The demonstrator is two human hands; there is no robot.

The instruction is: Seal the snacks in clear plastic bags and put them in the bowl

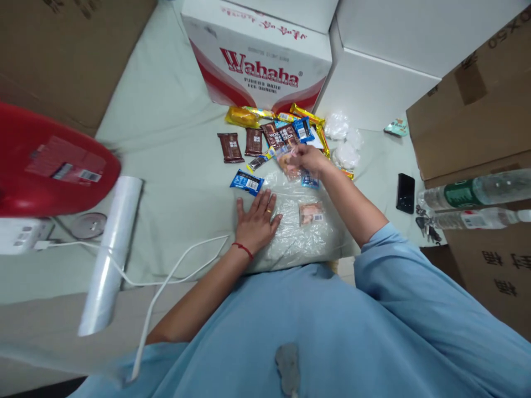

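Observation:
My left hand (259, 221) lies flat, fingers spread, on a clear plastic bag (286, 243) at the table's front edge. My right hand (309, 160) is closed on a small pinkish snack packet (285, 161) above the bag's far side. Another small packet (311, 213) with a barcode is on or under the bag's film; I cannot tell which. Just beyond my left fingertips lies a blue snack packet (247, 182). Brown cocoa packets (230, 147), a small yellow-and-dark packet (261, 159) and yellow wrapped snacks (243, 116) are spread farther back.
A Wahaha water carton (257, 66) and white boxes (381, 77) stand at the back. White wrapped items (346, 155), a phone (405, 193), keys (427, 225) and plastic bottles (477, 190) are on the right. A plastic roll (112, 254), white cable (166, 282) and red object (53, 160) occupy the left.

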